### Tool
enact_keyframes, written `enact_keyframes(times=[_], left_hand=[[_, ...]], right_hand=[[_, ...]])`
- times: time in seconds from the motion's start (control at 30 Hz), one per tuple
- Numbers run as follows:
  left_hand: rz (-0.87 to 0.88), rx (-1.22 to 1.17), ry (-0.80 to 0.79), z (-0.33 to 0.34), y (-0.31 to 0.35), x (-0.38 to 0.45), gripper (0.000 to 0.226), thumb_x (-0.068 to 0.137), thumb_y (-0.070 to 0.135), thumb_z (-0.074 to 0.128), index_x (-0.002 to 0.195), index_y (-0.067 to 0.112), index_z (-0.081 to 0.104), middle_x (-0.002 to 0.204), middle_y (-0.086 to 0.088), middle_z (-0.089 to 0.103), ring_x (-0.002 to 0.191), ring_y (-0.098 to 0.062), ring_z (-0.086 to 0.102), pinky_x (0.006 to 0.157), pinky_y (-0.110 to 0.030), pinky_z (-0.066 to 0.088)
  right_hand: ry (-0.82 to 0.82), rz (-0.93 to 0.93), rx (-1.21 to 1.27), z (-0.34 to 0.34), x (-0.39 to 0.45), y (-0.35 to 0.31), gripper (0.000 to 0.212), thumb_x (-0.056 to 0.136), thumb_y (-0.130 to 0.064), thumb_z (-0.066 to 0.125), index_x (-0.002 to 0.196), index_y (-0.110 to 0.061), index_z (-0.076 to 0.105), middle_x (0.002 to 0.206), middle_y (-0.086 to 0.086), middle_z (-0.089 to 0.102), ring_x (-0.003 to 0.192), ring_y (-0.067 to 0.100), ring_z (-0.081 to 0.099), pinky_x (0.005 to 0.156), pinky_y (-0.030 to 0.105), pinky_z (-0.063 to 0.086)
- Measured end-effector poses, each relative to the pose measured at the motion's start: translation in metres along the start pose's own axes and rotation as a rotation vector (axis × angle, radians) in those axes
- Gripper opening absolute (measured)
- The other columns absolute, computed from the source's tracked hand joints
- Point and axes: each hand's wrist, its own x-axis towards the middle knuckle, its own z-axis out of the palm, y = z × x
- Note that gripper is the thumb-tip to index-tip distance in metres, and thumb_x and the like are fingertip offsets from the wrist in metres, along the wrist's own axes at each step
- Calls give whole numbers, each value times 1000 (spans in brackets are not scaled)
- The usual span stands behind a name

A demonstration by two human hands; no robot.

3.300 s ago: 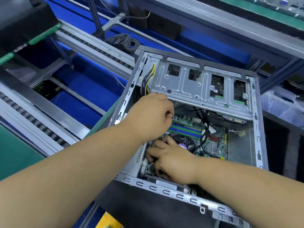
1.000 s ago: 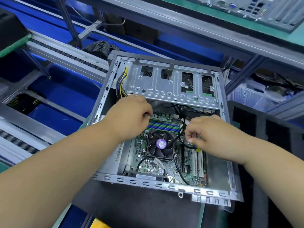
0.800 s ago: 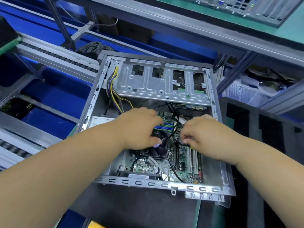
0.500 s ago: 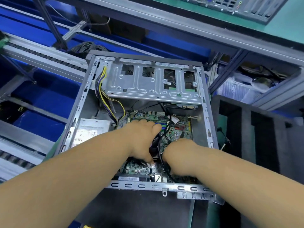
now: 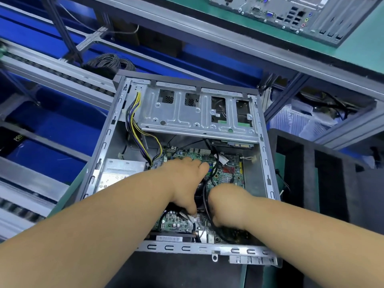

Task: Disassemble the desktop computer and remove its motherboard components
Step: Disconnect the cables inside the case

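Both my hands dropped from memory area onto cooler (image 5: 200, 196) – left hand (image 5: 185, 183) and right hand (image 5: 226, 202) flank it, grip hidden, cannot tell – judging cooler removal next

- The left hand (image 5: 185, 183) no longer works at the memory slots near the drive cage (image 5: 199, 113); it now lies lower, over the fan (image 5: 200, 196) in the middle of the motherboard (image 5: 228, 173).
- The right hand (image 5: 227, 206) has dropped from the black cable (image 5: 204, 196) toward the near edge of the board, fingers hidden below it.
- The two hands now sit just beside each other, the cable between them.
- The yellow wire bundle (image 5: 136, 119) and the power supply (image 5: 118, 173), covered earlier by the left arm, now show.
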Motion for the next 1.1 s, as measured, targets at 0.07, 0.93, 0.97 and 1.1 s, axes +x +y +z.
enact_keyframes(times=[0.07,0.93,0.97,1.1], left_hand=[[9,-16,-10,0,-1,0,97,50,67,78,123,19,35,123,-3,46,110,-23,44,90,-37,43],[-127,-595,271,-21,-14,1,30,87,24,45,84,29,74,82,13,70,73,-3,61,63,-21,47],[-136,-554,277,-21,-14,0,25,86,28,48,83,30,72,80,12,68,76,-9,61,66,-25,49],[-139,-474,308,-18,-14,-1,16,79,28,52,82,33,67,72,15,60,71,-7,57,61,-25,46]], right_hand=[[65,17,-1,-11,-7,3,15,80,-28,66,73,-16,60,61,-2,48,62,22,51,59,26,44],[302,130,-37,-67,-26,70,58,83,5,48,121,-36,63,125,-5,60,106,22,60,90,36,50],[280,160,-4,-69,-22,67,56,83,4,49,121,-35,63,127,-3,59,107,23,59,90,36,50],[355,180,104,-69,-18,50,50,82,4,47,117,-25,66,120,0,62,98,20,59,80,27,47]])
